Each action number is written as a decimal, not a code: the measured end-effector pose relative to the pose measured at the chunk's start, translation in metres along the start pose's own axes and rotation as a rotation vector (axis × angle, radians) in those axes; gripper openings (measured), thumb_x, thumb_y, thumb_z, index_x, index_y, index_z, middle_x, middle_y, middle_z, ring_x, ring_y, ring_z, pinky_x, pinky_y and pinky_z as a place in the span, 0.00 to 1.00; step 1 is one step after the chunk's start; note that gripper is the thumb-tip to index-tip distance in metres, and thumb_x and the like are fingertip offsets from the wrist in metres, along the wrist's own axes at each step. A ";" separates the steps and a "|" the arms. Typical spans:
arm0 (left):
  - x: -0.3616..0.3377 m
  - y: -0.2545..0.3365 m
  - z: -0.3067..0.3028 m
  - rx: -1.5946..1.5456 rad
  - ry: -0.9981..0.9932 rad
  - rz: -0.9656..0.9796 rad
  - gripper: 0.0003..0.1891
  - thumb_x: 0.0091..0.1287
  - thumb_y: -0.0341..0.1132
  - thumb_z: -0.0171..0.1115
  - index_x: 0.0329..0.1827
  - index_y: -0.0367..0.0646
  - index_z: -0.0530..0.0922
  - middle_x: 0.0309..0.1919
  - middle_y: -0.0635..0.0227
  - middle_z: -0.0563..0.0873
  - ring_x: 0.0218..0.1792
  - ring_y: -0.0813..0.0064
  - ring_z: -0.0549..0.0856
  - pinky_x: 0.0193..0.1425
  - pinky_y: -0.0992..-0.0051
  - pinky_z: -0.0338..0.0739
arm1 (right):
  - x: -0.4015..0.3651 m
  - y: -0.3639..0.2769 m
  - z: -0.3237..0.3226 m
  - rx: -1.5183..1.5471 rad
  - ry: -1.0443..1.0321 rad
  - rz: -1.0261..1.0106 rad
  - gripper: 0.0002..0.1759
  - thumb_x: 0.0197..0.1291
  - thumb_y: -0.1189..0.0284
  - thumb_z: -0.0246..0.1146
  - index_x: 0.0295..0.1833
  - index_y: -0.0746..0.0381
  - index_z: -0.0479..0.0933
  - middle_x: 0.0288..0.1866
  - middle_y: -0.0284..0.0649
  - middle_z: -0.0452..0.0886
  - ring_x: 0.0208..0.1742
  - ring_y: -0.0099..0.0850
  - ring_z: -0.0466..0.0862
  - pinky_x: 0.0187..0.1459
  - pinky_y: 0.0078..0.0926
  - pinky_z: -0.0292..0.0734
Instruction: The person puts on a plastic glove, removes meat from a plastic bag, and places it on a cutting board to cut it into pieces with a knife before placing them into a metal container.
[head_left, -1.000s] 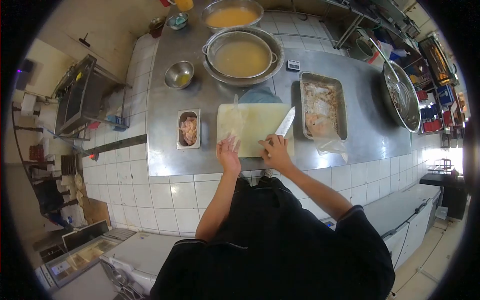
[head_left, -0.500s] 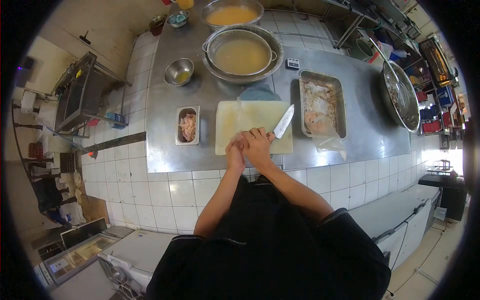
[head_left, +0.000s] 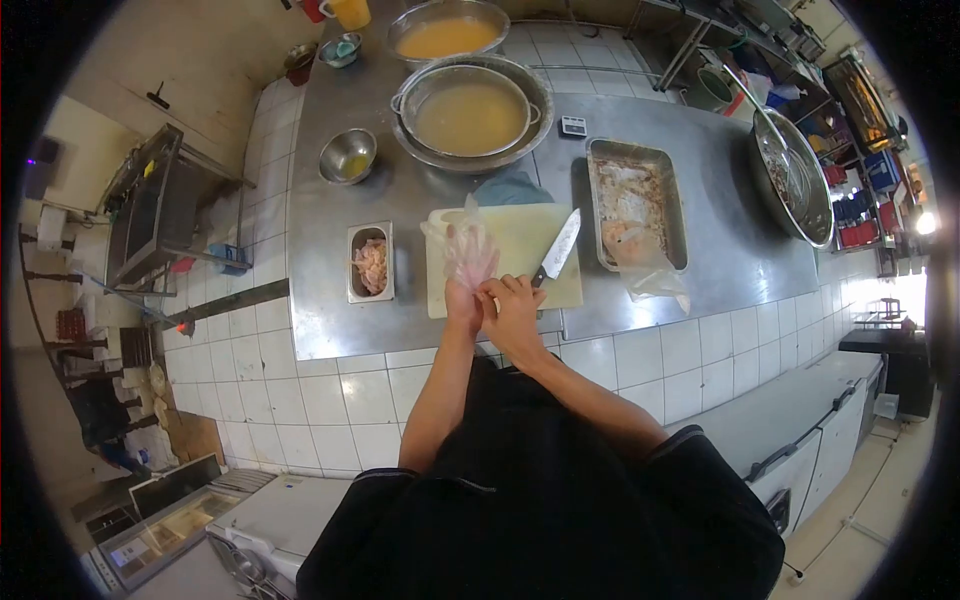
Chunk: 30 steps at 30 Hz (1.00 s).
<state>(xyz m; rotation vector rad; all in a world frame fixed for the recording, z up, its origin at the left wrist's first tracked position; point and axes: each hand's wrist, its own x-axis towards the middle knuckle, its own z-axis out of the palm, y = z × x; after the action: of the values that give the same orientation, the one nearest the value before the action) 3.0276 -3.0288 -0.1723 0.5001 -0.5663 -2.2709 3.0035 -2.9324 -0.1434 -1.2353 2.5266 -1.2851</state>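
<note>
A clear plastic glove covers my left hand [head_left: 468, 265], whose fingers are spread over the left part of the cutting board [head_left: 520, 222]. My right hand [head_left: 510, 305] is bare and pinches the glove's cuff at the left wrist. Just beyond my right hand, a knife [head_left: 564, 243] lies on the board's right side, its dark handle toward me. Left of the board stands a small steel container [head_left: 354, 284] of pale pink raw meat [head_left: 373, 266]. To the right, a metal tray [head_left: 680, 222] holds whitish, crumbly coating and a plastic bag [head_left: 655, 284].
Large basins [head_left: 540, 140] of cloudy liquid stand behind the board, with a blue-grey cloth [head_left: 513, 187] between. A small bowl [head_left: 348, 157] is at left. A small digital device [head_left: 573, 126] lies near the tray, and a large bowl [head_left: 820, 190] is far right.
My left hand has opened out and moved forward inside the plastic glove. My right hand has shifted to its wrist. The view has shifted slightly.
</note>
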 end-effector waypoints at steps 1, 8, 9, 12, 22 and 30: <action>0.007 -0.003 -0.006 0.056 -0.034 -0.004 0.29 0.83 0.46 0.44 0.81 0.43 0.58 0.78 0.59 0.67 0.75 0.62 0.71 0.81 0.61 0.63 | 0.001 -0.002 -0.001 0.021 -0.012 0.015 0.04 0.59 0.74 0.67 0.40 0.55 0.83 0.36 0.32 0.80 0.47 0.36 0.75 0.50 0.43 0.58; 0.021 -0.005 -0.012 0.300 -0.129 -0.167 0.30 0.83 0.53 0.39 0.82 0.49 0.58 0.77 0.60 0.68 0.74 0.65 0.71 0.73 0.61 0.69 | 0.005 0.003 0.000 0.108 -0.003 0.099 0.04 0.60 0.73 0.68 0.41 0.57 0.83 0.37 0.34 0.82 0.46 0.38 0.77 0.52 0.44 0.60; 0.022 -0.005 -0.006 0.195 -0.132 -0.202 0.30 0.83 0.53 0.38 0.82 0.49 0.59 0.76 0.59 0.69 0.72 0.65 0.73 0.71 0.61 0.71 | 0.006 0.001 -0.002 0.116 -0.005 0.102 0.04 0.61 0.73 0.68 0.41 0.57 0.83 0.37 0.34 0.82 0.46 0.38 0.77 0.52 0.44 0.60; 0.026 0.001 0.002 0.065 -0.210 -0.269 0.29 0.83 0.53 0.36 0.81 0.50 0.61 0.73 0.56 0.72 0.71 0.64 0.74 0.70 0.60 0.72 | 0.010 -0.003 -0.004 0.127 -0.004 0.113 0.04 0.61 0.72 0.68 0.41 0.57 0.83 0.38 0.35 0.83 0.46 0.38 0.77 0.51 0.44 0.60; 0.028 0.006 0.017 0.026 -0.279 -0.049 0.32 0.81 0.49 0.40 0.80 0.34 0.58 0.76 0.51 0.69 0.78 0.57 0.66 0.84 0.61 0.54 | 0.022 -0.014 -0.018 0.158 0.035 0.084 0.03 0.60 0.73 0.66 0.40 0.57 0.82 0.36 0.36 0.81 0.45 0.41 0.76 0.48 0.45 0.59; 0.022 0.020 0.044 0.472 -0.395 0.215 0.36 0.77 0.49 0.48 0.84 0.42 0.53 0.83 0.53 0.55 0.83 0.58 0.53 0.85 0.57 0.49 | 0.021 -0.015 -0.022 0.208 0.021 0.041 0.05 0.60 0.75 0.66 0.42 0.57 0.82 0.36 0.37 0.80 0.45 0.40 0.75 0.49 0.43 0.60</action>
<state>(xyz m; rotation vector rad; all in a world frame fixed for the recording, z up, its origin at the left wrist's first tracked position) 3.0024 -3.0466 -0.1290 0.1917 -1.3065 -2.0314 2.9901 -2.9372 -0.1128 -1.1261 2.3445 -1.5130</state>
